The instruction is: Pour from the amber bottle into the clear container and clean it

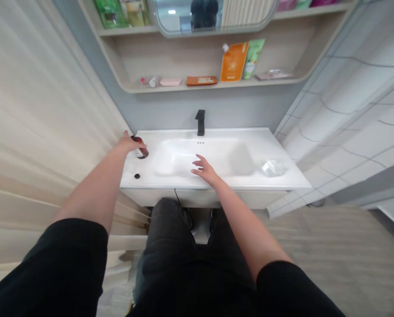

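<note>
At the left end of the white washbasin counter, my left hand (pixel 128 142) is around the upper part of a brown bottle (pixel 143 152) with a pale label. The bottle leans slightly, and whether its base touches the counter is hard to tell. In front of it lies a small black round cap (pixel 137 176). My right hand (pixel 206 171) is over the front part of the sink basin (pixel 245 164), fingers spread and holding nothing. Behind the basin stands a black faucet (pixel 200 123).
A crumpled clear plastic item (pixel 274 167) lies on the counter's right end. Above, a shelf (pixel 140 90) carries an orange pouch (pixel 233 62), a green tube (pixel 252 59) and small items, below a mirror (pixel 236 17). A pale curtain (pixel 51 110) hangs close on the left.
</note>
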`<state>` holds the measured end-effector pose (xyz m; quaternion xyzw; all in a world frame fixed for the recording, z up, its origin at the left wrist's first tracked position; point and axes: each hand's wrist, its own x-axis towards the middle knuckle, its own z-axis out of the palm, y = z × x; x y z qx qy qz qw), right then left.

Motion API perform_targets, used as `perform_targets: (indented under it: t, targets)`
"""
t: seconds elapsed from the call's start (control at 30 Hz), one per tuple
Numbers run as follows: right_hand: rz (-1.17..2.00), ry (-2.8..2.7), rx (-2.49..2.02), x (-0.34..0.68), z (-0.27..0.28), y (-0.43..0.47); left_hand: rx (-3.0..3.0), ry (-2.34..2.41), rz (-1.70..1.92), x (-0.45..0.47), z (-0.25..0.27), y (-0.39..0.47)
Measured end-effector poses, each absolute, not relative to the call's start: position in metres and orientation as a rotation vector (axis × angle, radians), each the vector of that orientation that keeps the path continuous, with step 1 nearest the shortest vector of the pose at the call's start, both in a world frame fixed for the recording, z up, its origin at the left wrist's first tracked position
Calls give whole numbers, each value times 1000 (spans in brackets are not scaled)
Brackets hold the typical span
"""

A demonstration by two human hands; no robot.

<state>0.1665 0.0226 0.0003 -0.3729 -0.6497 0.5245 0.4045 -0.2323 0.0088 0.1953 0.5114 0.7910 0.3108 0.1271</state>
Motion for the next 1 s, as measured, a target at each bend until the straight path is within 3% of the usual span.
perform_targets:
  t: [0.13,0.23,0.47,0.77,1.0]
  targets:
    - [1329,-1627,-959,166,-3,24,1201,2354,1176,-249,209,-35]
    - [1330,-1631,-972,165,-5,26,1144,2529,1329,-272,190,-89]
    - [1313,-1638,-967,165,-5,27,960,2780,976,-266,100,-154]
    - [1252,-1656,-999,164,-2,24,1175,2858,382,-270,74,-136]
    - [1248,-1666,-997,162,5,22,1057,2887,566,-282,68,-162]
